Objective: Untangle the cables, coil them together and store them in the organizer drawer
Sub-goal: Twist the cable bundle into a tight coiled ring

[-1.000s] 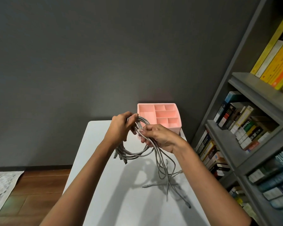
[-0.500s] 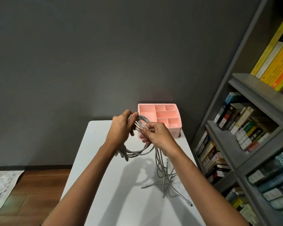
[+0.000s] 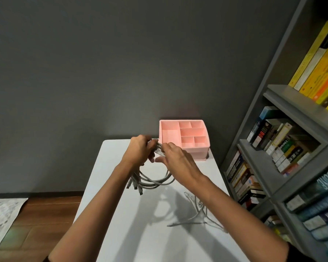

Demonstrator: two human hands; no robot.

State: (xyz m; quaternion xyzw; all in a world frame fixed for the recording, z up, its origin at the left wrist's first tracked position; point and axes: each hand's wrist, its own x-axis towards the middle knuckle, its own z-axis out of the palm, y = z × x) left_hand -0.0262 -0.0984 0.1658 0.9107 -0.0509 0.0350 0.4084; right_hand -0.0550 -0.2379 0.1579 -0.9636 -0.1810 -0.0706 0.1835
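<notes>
Coiling is the step in hand: the grey cables (image 3: pixel 155 181) hang as a loose loop over the middle of the white table (image 3: pixel 110 186), their top gathered at about 12 o'clock of the loop and a cluster of plug ends dangling at its 7 o'clock. Loose tails (image 3: pixel 199 210) lie sprawled on the tabletop toward 4 o'clock, not yet wound in. To do this well, I judge each new turn should match the size of the hanging loop, with the tails drawn up slowly so the splayed plugs do not snag one another, and the bundle pinned firmly at one spot so earlier turns cannot slip. The left hand (image 3: pixel 138 150) grips the gathered top, fingers curled round the strands, wrist bent slightly down, forearm rising from 7 o'clock. The right hand (image 3: pixel 178 159) comes in from 5 o'clock, back upward, its fingers fairly straight and close together over the strands just beside the left, thumb reaching underneath; whether they pinch a strand I cannot tell, as the palm side is hidden. Past both hands, at 1 o'clock on the table's far corner, stands the pink organizer (image 3: pixel 186 148), its top compartments holding nothing I can see, and its drawer (image 3: pixel 199 154) appears closed. A grey bookshelf (image 3: pixel 284 103) full of books fills the 3 o'clock side.
</notes>
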